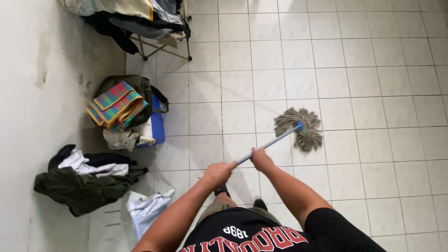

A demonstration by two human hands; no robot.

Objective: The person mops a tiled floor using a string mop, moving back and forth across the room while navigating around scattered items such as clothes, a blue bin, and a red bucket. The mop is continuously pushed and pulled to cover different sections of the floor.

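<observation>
Head view looked straight down on a white tiled floor [354, 70] where a person stood gripping a mop. Both hands were clamped around the light blue mop handle [275, 141]: the left hand [218, 172] took the near end of the pole, its grip wrapped tight, and the right hand [261, 159] sat just ahead of it, likewise wrapped around the shaft. The handle ran up and to the right to the grey string mop head [301, 127], which lay spread flat on the tiles, in front of the person's feet. Along the white wall [32, 93] on the left lay clutter. A dark bag [140, 86] sat on the floor with a folded multicoloured plaid cloth [114, 106] resting on top of it, and a blue box [157, 125] stood touching the bag; what either one contained could not be made out. Nearer lay a pile of dark clothes [81, 184] and a white plastic bag [147, 207]. A folding chair [163, 46] heaped with garments stood at the far end of the wall.
</observation>
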